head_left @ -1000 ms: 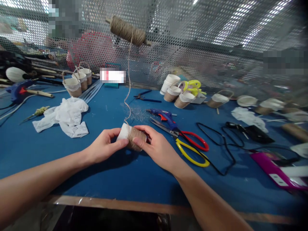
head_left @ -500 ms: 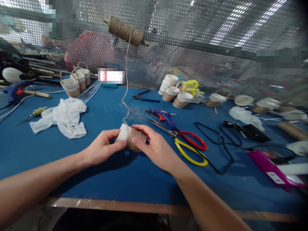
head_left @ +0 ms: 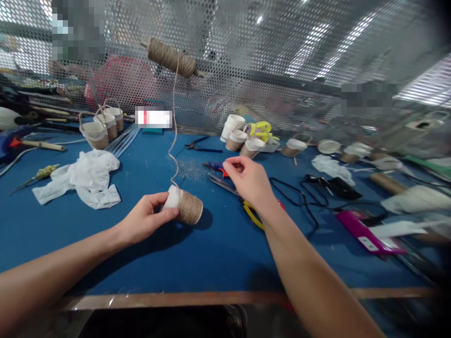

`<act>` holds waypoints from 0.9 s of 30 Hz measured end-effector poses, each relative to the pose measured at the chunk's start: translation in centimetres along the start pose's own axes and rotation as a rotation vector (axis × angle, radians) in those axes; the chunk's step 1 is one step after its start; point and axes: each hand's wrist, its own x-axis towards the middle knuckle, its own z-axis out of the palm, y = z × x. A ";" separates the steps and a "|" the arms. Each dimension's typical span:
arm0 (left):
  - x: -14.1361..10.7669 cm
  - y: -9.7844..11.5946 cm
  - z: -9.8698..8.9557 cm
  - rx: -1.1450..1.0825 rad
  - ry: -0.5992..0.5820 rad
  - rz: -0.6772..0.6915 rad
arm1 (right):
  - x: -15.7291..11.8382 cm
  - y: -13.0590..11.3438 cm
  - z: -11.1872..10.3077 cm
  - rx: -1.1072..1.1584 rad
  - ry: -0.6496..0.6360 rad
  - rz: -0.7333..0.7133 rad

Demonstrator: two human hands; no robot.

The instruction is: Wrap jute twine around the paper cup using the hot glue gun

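So, on the far left of the blue table [head_left: 141, 267] there was a glue gun [head_left: 10, 146], partly cut off by the edge of the view, with a green sprig [head_left: 44, 172] and a crumpled white cloth [head_left: 88, 173] to its right. Three handled cups [head_left: 95, 134] stood just behind the cloth.

Next came the left hand [head_left: 145, 218], thumb and fingers gripping the white end of a cup [head_left: 190, 208]. That cup was tipped on its side, twine-wrapped part pointing right, in front of the hand's fingertips. Couldn't tell whether it touched the table. A loose strand [head_left: 174, 112] ran from it up to the spool [head_left: 171, 57] by the mesh, and some pliers [head_left: 204, 149] lay right of the strand.

The right hand [head_left: 229, 165] was off the cup, thumb and fingertips pinched narrow; can't tell if anything was between them. It hovered over a second glue gun [head_left: 213, 165] and big scissors [head_left: 252, 217], covering parts of both. More cups [head_left: 252, 146] and yellow tape [head_left: 260, 127] sat behind, then a black cord [head_left: 299, 195], and a purple item [head_left: 366, 234] farther right.
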 end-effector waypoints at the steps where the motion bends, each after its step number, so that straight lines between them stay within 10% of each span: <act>1: 0.0 0.0 0.0 0.000 -0.004 -0.001 | 1.0 0.6 -0.2 -0.060 -0.019 0.052; 10: 0.1 0.0 0.0 -0.078 -0.019 0.004 | 5.0 3.5 1.1 -0.187 -0.270 0.311; 16: 0.4 -0.1 -0.2 -0.056 -0.015 0.001 | 1.4 1.5 -1.2 0.150 -0.236 0.177; 27: 0.8 0.1 -0.9 0.000 -0.103 -0.059 | -4.9 -0.8 -3.7 0.349 -0.622 -0.038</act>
